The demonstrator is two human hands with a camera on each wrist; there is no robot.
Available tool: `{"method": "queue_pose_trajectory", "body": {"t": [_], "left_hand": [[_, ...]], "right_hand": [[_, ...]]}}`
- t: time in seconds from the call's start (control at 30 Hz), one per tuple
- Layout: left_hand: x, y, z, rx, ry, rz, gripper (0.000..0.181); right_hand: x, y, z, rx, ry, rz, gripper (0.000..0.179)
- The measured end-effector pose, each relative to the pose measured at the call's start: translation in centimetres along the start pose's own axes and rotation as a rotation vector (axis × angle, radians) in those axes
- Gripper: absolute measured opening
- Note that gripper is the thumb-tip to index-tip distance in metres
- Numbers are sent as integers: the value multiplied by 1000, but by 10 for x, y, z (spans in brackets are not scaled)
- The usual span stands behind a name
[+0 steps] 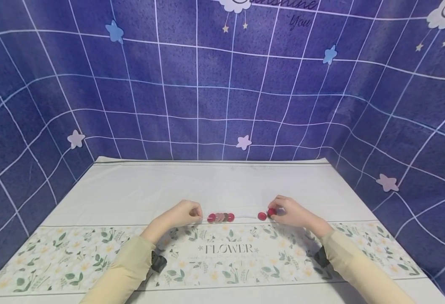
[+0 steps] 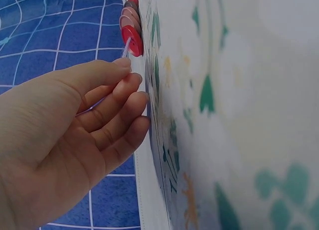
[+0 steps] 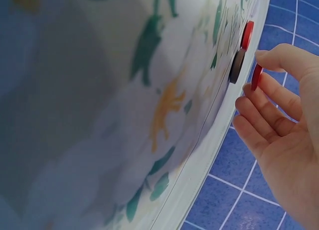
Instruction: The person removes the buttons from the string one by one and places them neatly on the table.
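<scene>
At the left, my left hand (image 1: pixel 186 212) pinches the end of a thin white string (image 2: pixel 126 49) between thumb and index finger. Just past those fingertips a row of buttons is strung on it: a red button (image 2: pixel 131 41), pink buttons (image 1: pixel 219 217), a dark brown one (image 1: pixel 225 217) and another red one (image 1: pixel 231 217). The string's other end runs right along the white cloth. My right hand (image 1: pixel 288 212) holds a red button (image 3: pixel 256 76) by its edge between thumb and fingers. Close to it on the cloth lie a dark brown button (image 3: pixel 237 65) and a red button (image 3: pixel 247 35).
A white tablecloth (image 1: pixel 150 181) covers the table, with a floral band reading FLOWER (image 1: pixel 229 249) along the front. A blue grid-patterned curtain (image 1: pixel 215 101) with stars stands behind and at both sides. Dark wrist bands (image 1: pixel 158 261) sit at both cuffs.
</scene>
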State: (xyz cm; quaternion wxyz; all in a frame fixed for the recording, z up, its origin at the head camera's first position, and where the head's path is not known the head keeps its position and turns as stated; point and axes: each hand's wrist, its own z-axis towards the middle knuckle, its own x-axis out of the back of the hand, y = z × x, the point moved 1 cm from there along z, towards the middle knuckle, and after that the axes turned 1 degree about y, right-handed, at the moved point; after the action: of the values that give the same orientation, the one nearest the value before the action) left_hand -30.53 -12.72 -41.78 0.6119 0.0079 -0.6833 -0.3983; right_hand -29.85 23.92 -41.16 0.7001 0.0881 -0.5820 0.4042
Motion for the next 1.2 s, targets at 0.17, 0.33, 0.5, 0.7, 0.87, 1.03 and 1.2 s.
{"method": "queue_pose_trajectory", "body": {"t": [0.17,0.33,0.5,0.7,0.87,1.03,1.2], "left_hand": [[0,0,0,8,0,4,8],[1,1,-1,1,6,-5,7],[1,1,-1,-13,9,-11,6],[1,1,-1,-18,6,-10,6],[0,1,-1,-14,6,-13,6],[0,0,-1,-10,5,-14,6],[0,0,-1,-17,8,-8,6]], "right_hand": [[0,2,-1,8,8,-3,26],[0,5,-3,0,3,-3,25],[1,7,-4,-11,-7,2,26],[1,11,-7,-12,-11,-13,28],[2,13,-9,-7,-5,-20,27],[3,14,-11,21,20,-20,26],[5,14,-13,-7,10,-19,26]]}}
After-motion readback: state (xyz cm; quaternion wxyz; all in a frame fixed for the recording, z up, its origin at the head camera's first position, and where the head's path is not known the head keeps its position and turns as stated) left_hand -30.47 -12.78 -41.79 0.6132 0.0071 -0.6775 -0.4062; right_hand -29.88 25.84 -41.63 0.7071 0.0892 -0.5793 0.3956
